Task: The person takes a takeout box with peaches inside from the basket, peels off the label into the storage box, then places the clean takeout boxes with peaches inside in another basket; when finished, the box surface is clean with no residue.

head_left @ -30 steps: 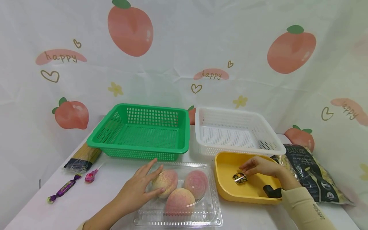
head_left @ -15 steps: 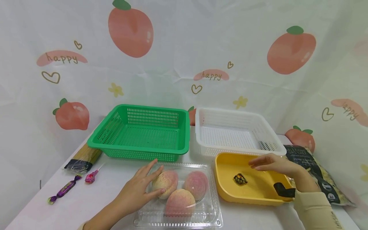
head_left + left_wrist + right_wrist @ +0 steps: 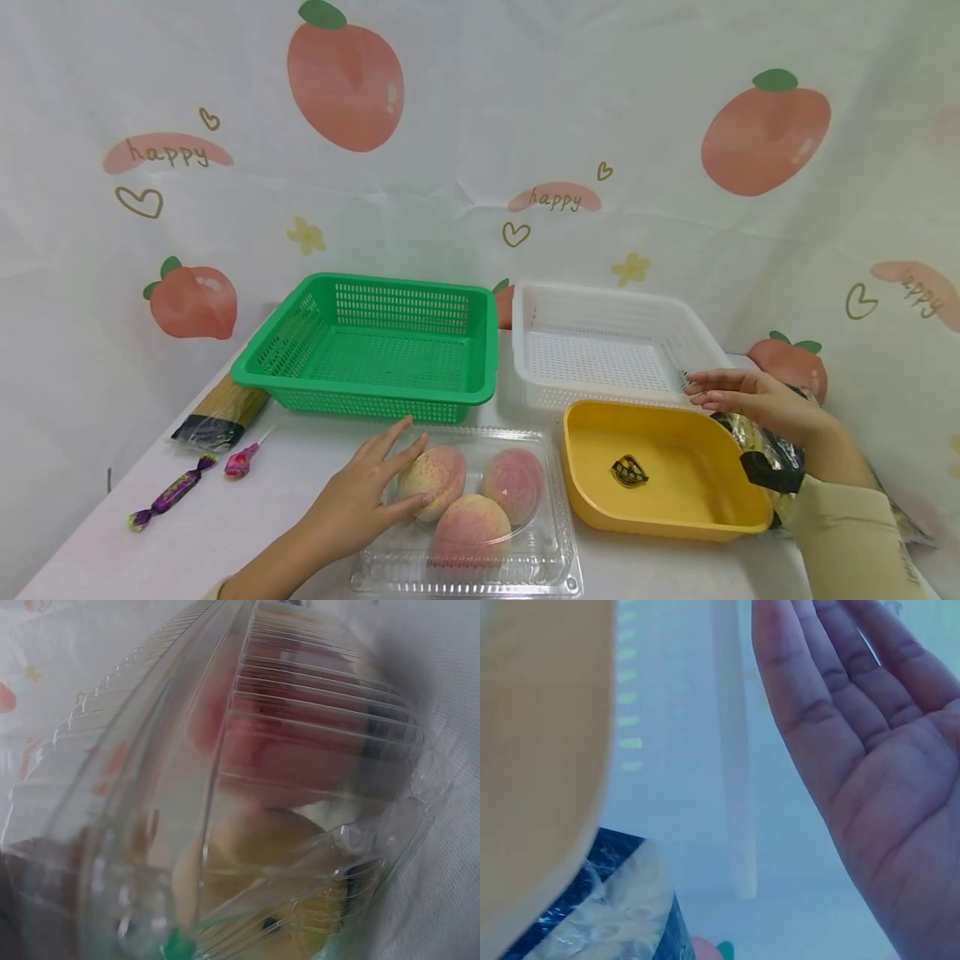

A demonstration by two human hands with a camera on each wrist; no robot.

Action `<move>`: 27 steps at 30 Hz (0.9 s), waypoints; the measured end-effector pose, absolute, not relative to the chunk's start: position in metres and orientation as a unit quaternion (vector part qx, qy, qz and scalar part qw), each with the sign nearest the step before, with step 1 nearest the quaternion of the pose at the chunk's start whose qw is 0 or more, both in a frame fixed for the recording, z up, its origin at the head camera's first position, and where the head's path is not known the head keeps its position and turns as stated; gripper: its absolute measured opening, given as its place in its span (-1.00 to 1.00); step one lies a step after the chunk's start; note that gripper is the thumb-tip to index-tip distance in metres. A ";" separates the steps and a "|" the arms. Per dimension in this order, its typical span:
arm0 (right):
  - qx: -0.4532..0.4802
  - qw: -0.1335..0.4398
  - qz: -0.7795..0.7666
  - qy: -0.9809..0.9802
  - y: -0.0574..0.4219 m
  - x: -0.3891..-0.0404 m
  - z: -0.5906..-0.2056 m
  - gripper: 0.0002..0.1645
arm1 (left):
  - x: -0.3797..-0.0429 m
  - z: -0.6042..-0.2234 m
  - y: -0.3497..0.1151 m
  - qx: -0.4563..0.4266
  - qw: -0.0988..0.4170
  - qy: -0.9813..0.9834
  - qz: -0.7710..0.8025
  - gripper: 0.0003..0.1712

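My left hand (image 3: pixel 365 492) rests with spread fingers on a clear plastic clamshell box (image 3: pixel 536 533) that holds three peaches (image 3: pixel 471 529). Close up in the left wrist view, the ridged box (image 3: pixel 300 712) shows pink and yellow fruit through its wall. Empty and with fingers extended, my right hand (image 3: pixel 765 406) is raised over the right rear corner of the yellow tub (image 3: pixel 675 492). A small dark-wrapped piece (image 3: pixel 628 471) lies on the tub's floor. The right wrist view shows that hand's bare palm (image 3: pixel 900 795) beside the white basket's edge.
Behind stand a green basket (image 3: pixel 375 398) and a white basket (image 3: pixel 600 392). A black food bag (image 3: pixel 630 900) lies right of the tub, partly hidden by my arm. At left are a noodle pack (image 3: pixel 221 412), a lollipop (image 3: pixel 242 460) and a purple wrapped candy (image 3: pixel 172 493).
My right hand has let go of the dark-wrapped piece in the yellow tub, then lifted and moved right and away from it. The left hand has stayed on the box.
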State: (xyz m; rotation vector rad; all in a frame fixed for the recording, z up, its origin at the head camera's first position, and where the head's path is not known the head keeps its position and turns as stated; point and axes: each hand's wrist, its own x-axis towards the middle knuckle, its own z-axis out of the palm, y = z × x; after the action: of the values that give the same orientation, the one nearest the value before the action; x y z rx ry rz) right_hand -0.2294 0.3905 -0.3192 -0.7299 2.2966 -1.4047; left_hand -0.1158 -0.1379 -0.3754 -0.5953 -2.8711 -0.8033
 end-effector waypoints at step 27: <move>-0.111 0.130 -0.783 0.598 0.423 -0.273 -0.314 -0.58 | -0.119 -0.376 -0.135 -0.207 0.035 -0.940 -0.269 -0.18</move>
State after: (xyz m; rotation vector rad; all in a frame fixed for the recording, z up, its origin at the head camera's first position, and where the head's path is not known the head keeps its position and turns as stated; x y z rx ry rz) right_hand -0.2733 0.4232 -0.3143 -0.3215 1.7385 -2.2757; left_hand -0.1189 -0.1347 -0.3758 -0.6371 -2.8885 -0.8272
